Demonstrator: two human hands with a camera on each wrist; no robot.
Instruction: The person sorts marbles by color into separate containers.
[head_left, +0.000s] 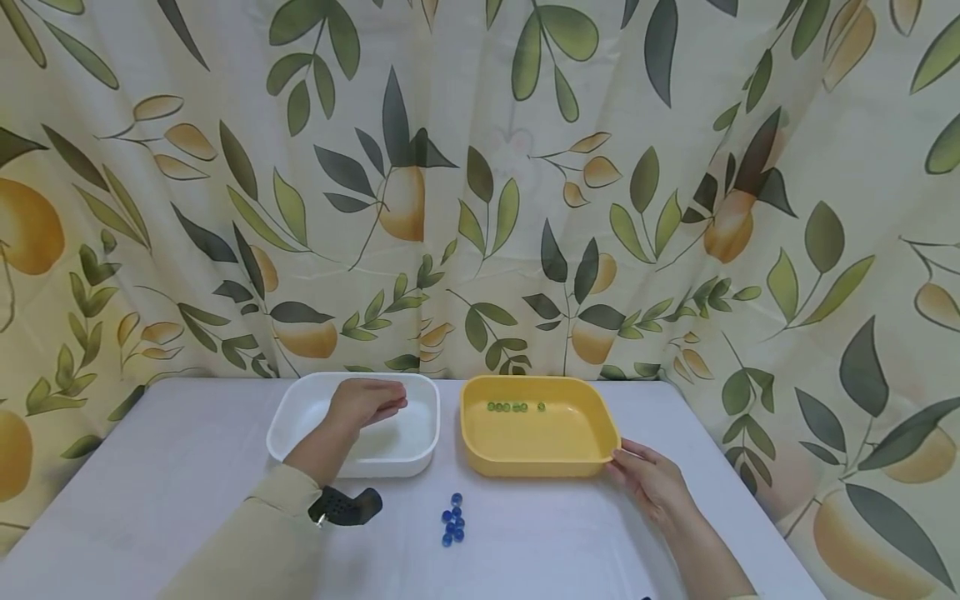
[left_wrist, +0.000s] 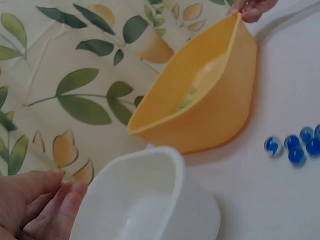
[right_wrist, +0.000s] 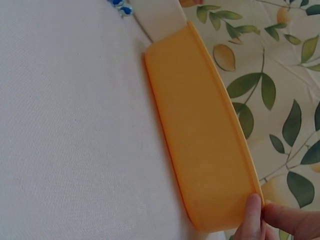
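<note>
On the counter (head_left: pixel 150 492), just right of the middle, sits one yellow tray (head_left: pixel 536 462), its long axis running left to right and its mouth facing up; six green marbles (head_left: pixel 516 407) lie in it toward the back, five in a close row along that same axis and the sixth a little apart to the right; the right hand (head_left: pixel 652 485) is at the tray's right front corner, its fingers clamped on the rim; one white tray (head_left: pixel 397 462) stands beside it on the left, likewise long from left to right; over this hangs the left hand (head_left: pixel 366 402), its fingers loosely extended and close together, pointing right; in front of the gap between the trays, about seven blue marbles (head_left: pixel 460 523) form a narrow cluster stretching front to back; a black strap (head_left: pixel 345 507) shows at the left wrist, below a beige sleeve (head_left: pixel 277 533); behind everything hangs a curtain (head_left: pixel 487 267) printed with leaves and orange fruit.
</note>
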